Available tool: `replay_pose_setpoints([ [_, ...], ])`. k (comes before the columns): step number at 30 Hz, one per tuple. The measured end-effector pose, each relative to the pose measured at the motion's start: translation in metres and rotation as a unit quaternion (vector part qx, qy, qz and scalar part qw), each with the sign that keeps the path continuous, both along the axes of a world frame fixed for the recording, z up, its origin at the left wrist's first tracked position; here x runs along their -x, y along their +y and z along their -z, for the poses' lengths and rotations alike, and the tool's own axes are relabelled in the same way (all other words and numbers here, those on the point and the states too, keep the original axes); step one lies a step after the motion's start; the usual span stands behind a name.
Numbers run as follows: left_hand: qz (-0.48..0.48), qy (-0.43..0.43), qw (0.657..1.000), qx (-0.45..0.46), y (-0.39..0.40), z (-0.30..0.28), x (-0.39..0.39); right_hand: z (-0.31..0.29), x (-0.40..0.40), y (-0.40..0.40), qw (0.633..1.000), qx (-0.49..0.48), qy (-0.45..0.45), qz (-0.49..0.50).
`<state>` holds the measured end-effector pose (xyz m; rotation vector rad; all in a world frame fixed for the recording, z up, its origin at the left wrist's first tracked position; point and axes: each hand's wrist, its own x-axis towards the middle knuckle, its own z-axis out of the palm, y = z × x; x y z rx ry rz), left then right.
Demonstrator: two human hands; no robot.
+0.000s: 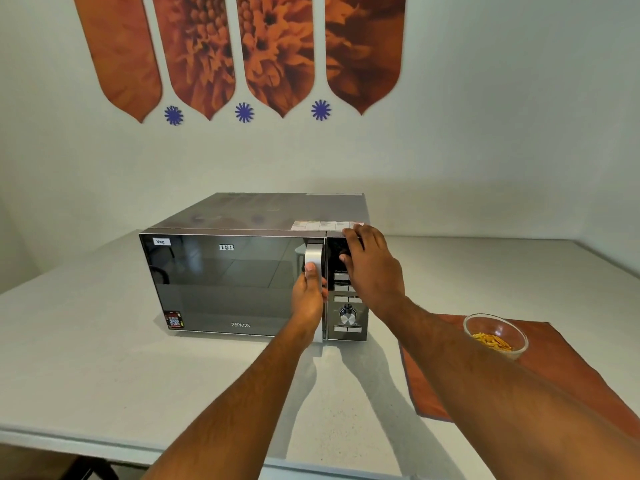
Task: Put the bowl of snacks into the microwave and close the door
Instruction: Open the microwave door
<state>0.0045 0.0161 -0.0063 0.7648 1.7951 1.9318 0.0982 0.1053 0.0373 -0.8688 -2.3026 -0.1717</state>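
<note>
**Gripping the microwave handle, bowl waiting aside**

Grasping the silver door handle [314, 271], the left hand [309, 296] wraps its fingers around the bar with the thumb lying up along its front. The microwave [242, 271] stands on the pale surface [86, 341], and its dark mirrored door is shut flush against the body. Just to the right of the left hand, the right hand [370, 261] lies spread and unclenched against the upper part of the control panel [346, 306], fingertips reaching the top front edge of the oven; it grips nothing. Below that hand, a round dial [347, 315] and rows of buttons show. Well to the right of both hands and nearer the person, the glass bowl [496, 336] of yellow snacks [491, 341] sits upright on an orange cloth [571, 368], beside the right forearm and untouched.
</note>
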Motion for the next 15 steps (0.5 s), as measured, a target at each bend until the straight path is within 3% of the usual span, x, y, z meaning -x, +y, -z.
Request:
replay_pose_setpoints([
  [6, -0.16, 0.015, 0.982, -0.1, -0.042, 0.033, -0.032, 0.006, 0.001, 0.004, 0.999, -0.012, 0.027, -0.014],
  [11, -0.154, 0.019, 0.983, -0.102, -0.082, 0.029, -0.037, 0.008, 0.0, 0.002, 0.999, 0.001, 0.022, -0.024],
  [15, -0.223, 0.067, 0.968, -0.092, -0.113, 0.031, -0.048, 0.007, -0.002, -0.002, 0.999, 0.011, 0.021, -0.036],
])
